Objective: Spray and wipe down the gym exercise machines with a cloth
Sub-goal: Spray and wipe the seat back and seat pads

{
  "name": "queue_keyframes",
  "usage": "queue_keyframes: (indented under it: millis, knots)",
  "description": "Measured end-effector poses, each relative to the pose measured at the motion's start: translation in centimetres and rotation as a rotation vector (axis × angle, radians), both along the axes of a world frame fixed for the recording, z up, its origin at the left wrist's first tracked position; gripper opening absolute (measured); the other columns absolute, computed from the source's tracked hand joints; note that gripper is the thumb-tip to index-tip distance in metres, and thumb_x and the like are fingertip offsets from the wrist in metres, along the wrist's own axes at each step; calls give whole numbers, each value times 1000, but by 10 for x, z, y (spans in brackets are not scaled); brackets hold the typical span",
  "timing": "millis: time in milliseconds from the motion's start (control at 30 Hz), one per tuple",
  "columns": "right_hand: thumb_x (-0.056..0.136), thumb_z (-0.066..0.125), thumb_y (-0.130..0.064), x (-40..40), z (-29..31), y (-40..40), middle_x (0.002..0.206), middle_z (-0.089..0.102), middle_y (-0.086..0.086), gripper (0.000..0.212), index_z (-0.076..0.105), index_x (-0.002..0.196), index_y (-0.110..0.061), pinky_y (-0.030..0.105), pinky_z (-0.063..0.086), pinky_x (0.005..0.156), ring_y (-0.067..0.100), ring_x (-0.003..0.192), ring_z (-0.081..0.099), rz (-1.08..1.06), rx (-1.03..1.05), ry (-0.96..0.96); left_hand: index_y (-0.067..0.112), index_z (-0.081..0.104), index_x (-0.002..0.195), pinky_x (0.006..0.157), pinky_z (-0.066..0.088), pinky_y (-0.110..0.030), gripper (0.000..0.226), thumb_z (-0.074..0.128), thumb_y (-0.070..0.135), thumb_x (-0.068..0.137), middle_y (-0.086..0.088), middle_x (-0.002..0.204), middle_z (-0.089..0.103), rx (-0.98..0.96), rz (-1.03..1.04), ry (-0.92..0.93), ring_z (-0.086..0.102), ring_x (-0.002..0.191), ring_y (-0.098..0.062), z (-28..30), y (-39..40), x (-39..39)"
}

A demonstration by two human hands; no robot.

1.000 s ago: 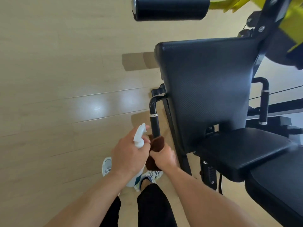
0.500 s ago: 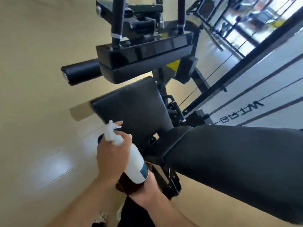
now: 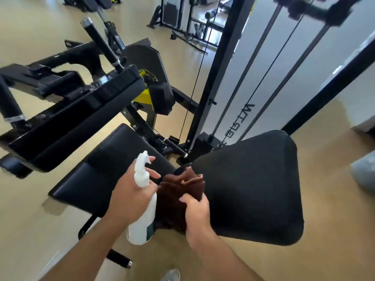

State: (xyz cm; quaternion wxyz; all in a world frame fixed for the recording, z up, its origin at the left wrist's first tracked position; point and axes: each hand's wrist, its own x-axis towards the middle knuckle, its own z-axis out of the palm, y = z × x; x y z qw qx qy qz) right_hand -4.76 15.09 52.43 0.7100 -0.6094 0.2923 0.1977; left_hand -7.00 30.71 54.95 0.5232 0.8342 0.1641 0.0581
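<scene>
Left hand (image 3: 129, 191) grips a white bottle (image 3: 143, 211); at its 3 o'clock, right hand (image 3: 197, 211) presses a brown cloth (image 3: 178, 195) against the black pad (image 3: 253, 189).

One head-worn wide-angle view, looking forward and down.
It sits close above both forearms and the black seat pad (image 3: 253, 189), with the tan floor (image 3: 334, 199) beyond and edges bent by the lens.

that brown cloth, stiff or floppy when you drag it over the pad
Probably floppy: the brown cloth bunches into soft folds in the right hand. It looks light, with its corners standing up loosely. It would likely drape over the black pad rather than slide stiffly.
</scene>
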Motion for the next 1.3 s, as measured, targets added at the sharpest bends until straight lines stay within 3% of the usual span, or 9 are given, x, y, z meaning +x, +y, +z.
queue_keyframes:
  millis: [133,267,367,433,533,733,867,1067,1300]
  knots:
    - [89,63,4,26,89,-35,79,78,-2,32,71,94,-26,50,60,87,27,86,75,-346,19,-285,51,41,128,76,58,-44,66,70,10,85,29,104,66,41,-209,69,68,79,-9,-13,-26,18]
    - [77,72,-11,10,176,-73,80,73,-27,27,69,97,-29,17,55,79,4,85,72,-412,-526,-694,46,45,119,73,57,-48,55,65,10,83,27,100,67,-27,-361,148,65,74,-12,-38,-49,35]
    - [81,75,-15,-7,205,-89,107,69,-24,52,58,125,-39,19,47,88,-4,100,64,-73,-1011,-783,47,43,115,66,50,-33,52,63,12,83,27,96,67,-34,-482,207,64,73,-8,-51,-59,47]
    - [82,71,-19,-4,190,-92,135,59,-13,63,49,139,-35,31,40,111,13,128,55,323,-1442,-737,47,43,116,64,45,-28,51,63,14,84,24,94,68,-23,-540,227,62,73,-5,-58,-60,54]
    - [90,39,-49,14,133,-80,170,24,6,81,19,165,-26,55,6,128,32,159,11,909,-1836,-211,46,44,117,65,45,-29,49,64,16,85,21,93,68,-12,-594,266,63,79,-4,-68,-52,65]
    - [99,35,-56,64,66,-41,171,-10,22,83,6,167,-17,68,-12,120,47,155,-19,1307,-1853,204,43,43,110,70,55,-39,39,65,22,86,15,92,69,30,-671,298,65,79,-11,-81,-28,79]
    - [85,33,-89,75,60,-35,171,-14,19,111,3,166,-20,66,-17,120,44,155,-21,1346,-1819,337,39,45,101,73,58,-45,26,64,27,87,9,90,70,6,-703,281,66,79,-15,-84,-15,88]
    - [100,30,-65,57,64,-40,174,-5,11,78,15,166,-26,66,-11,122,40,158,-15,1162,-1972,242,40,47,104,78,57,-46,27,62,27,85,9,92,69,-6,-812,283,66,83,-16,-79,3,93]
    - [102,37,-48,58,127,-75,168,30,-6,61,37,159,-29,63,5,125,29,158,17,621,-2060,120,44,51,107,83,56,-46,36,64,25,80,15,94,70,36,-1100,242,65,88,-14,-59,-1,101]
